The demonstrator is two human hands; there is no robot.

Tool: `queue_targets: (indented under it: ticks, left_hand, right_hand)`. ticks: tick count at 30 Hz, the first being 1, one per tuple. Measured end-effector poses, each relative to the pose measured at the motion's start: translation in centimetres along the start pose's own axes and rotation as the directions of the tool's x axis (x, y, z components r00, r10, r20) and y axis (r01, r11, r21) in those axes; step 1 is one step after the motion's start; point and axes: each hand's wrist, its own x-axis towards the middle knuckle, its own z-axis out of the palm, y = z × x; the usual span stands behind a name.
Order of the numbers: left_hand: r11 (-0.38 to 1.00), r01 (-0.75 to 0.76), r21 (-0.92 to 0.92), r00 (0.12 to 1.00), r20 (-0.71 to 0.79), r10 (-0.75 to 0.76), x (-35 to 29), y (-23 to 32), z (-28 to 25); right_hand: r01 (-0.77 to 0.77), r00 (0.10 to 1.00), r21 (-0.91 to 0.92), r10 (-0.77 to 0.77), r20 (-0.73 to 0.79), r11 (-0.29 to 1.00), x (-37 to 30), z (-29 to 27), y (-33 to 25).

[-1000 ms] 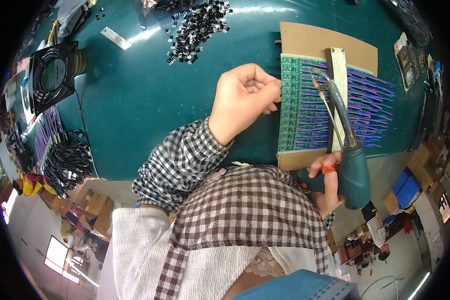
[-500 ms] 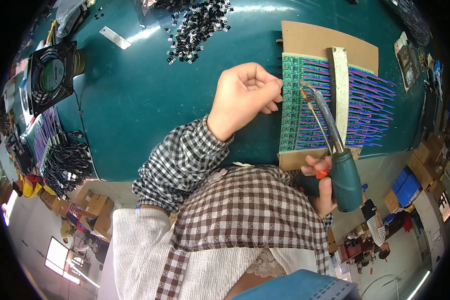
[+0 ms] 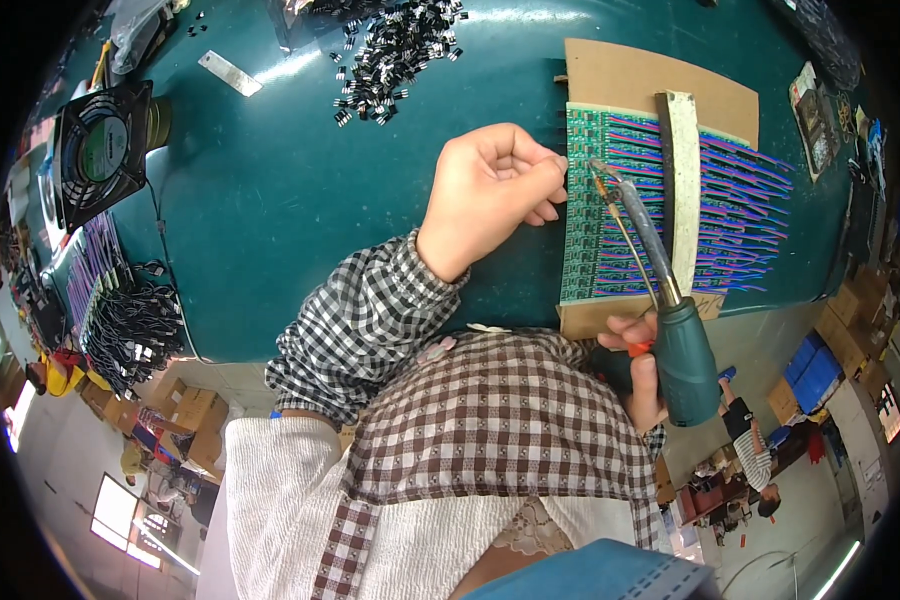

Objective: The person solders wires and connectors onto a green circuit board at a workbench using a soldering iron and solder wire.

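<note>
A green circuit board panel (image 3: 582, 240) with rows of small parts lies on cardboard (image 3: 660, 70). Thin blue and red wires (image 3: 740, 215) run across it to the right, under a pale bar (image 3: 684, 180). My left hand (image 3: 495, 190) is closed in a pinch at the panel's left edge; what the fingertips hold is too small to make out. In my right hand (image 3: 642, 370) is a green-handled soldering iron (image 3: 686, 370) with a thin feed tube beside its shaft. Its bent tip is over the panel's upper part, just right of my left fingertips; contact cannot be told.
Many small black connectors (image 3: 390, 60) lie heaped at the back of the green table (image 3: 300, 230). At left stand a black fan (image 3: 105, 155) and a bundle of wired parts (image 3: 120, 320). A metal strip (image 3: 230, 74) lies back left. Another person (image 3: 755, 450) is in the background.
The soldering iron's tip has shifted slightly left over the panel, and its handle has moved a little left with my right hand. My left hand has stayed nearly still.
</note>
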Motion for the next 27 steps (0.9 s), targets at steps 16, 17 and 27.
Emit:
queue_targets:
  ticks: [16,17,27]
  left_hand:
    - [1.0,-0.015,-0.024,1.0,-0.002,0.015,-0.03,-0.11,0.07]
    - [1.0,-0.015,-0.023,1.0,-0.003,0.015,-0.02,-0.11,0.08]
    - [0.999,-0.038,-0.012,0.999,-0.02,0.038,-0.12,-0.32,0.29]
  right_hand:
    - [0.086,0.996,-0.097,-0.088,-0.018,0.992,0.18,0.6,0.17]
    - [0.081,0.996,-0.092,-0.083,-0.014,0.992,0.11,0.46,0.41]
    - [0.029,0.999,-0.143,-0.026,0.023,0.989,0.19,0.29,-0.2]
